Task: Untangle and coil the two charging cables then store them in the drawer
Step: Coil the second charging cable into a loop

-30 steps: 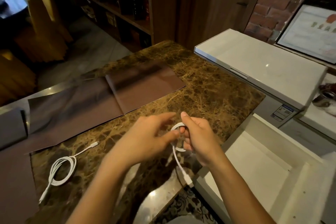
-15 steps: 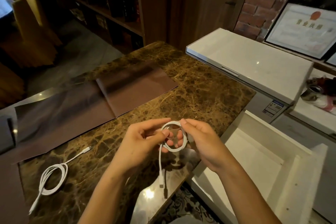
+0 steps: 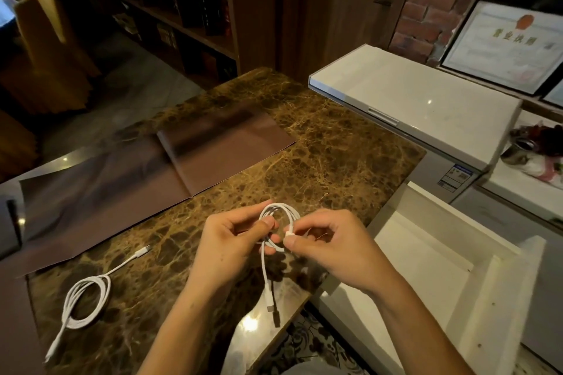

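A white charging cable (image 3: pixel 281 211) is wound into a small loop held above the brown marble counter (image 3: pixel 335 143). My left hand (image 3: pixel 231 248) pinches the loop's left side. My right hand (image 3: pixel 329 245) pinches a connector at the loop's right side. One free end with its plug hangs down below the hands. The second white cable (image 3: pixel 86 298) lies loosely coiled on the counter at the lower left, both ends trailing out. An open white drawer (image 3: pixel 426 268) stands to the right of the counter.
Brown leather mats (image 3: pixel 225 137) cover the counter's far and left parts. A white chest appliance (image 3: pixel 420 103) stands behind the drawer. A framed certificate (image 3: pixel 505 46) leans on the brick wall. Dark shelves (image 3: pixel 182 15) stand beyond the counter.
The loop has grown fuller and the hanging tail shorter. My right hand has shifted from gripping the loop to pinching a connector at its side. The view has drifted slightly.
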Available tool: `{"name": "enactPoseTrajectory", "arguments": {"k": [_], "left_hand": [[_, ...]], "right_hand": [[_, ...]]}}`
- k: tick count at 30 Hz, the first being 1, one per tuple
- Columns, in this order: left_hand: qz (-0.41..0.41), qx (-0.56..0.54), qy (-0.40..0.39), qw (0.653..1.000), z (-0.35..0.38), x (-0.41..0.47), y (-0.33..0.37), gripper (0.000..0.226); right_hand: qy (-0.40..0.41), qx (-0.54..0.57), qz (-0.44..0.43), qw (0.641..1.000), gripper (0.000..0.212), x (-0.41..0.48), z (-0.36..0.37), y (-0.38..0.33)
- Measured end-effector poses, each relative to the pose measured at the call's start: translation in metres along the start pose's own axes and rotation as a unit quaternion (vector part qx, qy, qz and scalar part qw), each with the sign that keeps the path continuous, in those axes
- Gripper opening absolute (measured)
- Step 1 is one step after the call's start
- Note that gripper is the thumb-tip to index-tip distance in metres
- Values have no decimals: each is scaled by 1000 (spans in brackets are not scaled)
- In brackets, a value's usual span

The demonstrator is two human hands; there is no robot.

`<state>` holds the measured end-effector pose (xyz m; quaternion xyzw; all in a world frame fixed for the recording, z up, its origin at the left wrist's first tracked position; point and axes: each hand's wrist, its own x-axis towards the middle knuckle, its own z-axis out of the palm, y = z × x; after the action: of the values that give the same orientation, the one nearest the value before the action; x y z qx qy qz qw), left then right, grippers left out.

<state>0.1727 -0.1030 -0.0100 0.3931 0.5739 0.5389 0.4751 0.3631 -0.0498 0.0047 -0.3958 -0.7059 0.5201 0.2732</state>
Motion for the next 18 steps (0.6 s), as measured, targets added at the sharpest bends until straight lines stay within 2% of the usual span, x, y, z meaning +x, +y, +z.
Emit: {"name": "enactPoseTrajectory", "arguments": {"k": [3, 5, 8, 10, 11, 13, 16, 18], "left_hand": [[7, 0, -12, 1000, 0, -2, 3, 29], [7, -12, -13, 1000, 0, -3, 7, 29], [8, -18, -21, 1000, 2, -4, 9, 30], [7, -19, -31, 999, 2, -6, 8, 30], [7, -19, -39, 999, 3, -8, 8, 30], [5, -13, -61, 998, 3, -10, 8, 30], [-3, -14, -88, 996, 4, -12, 8, 29], [4, -5, -89, 996, 4, -10, 8, 29]], "right_hand": [[41, -13, -6, 999, 24, 3, 8, -1], [93, -90, -42, 991, 22, 5, 14, 1], [154, -206, -112, 960, 16, 8, 26, 11], [191, -184, -96, 959, 29, 10, 28, 16], [191, -165, -72, 965, 38, 12, 26, 18], [141, -155, -17, 978, 51, 16, 20, 18], [30, -135, 48, 989, 43, 21, 15, 18], [14, -145, 55, 988, 34, 22, 17, 22]]}}
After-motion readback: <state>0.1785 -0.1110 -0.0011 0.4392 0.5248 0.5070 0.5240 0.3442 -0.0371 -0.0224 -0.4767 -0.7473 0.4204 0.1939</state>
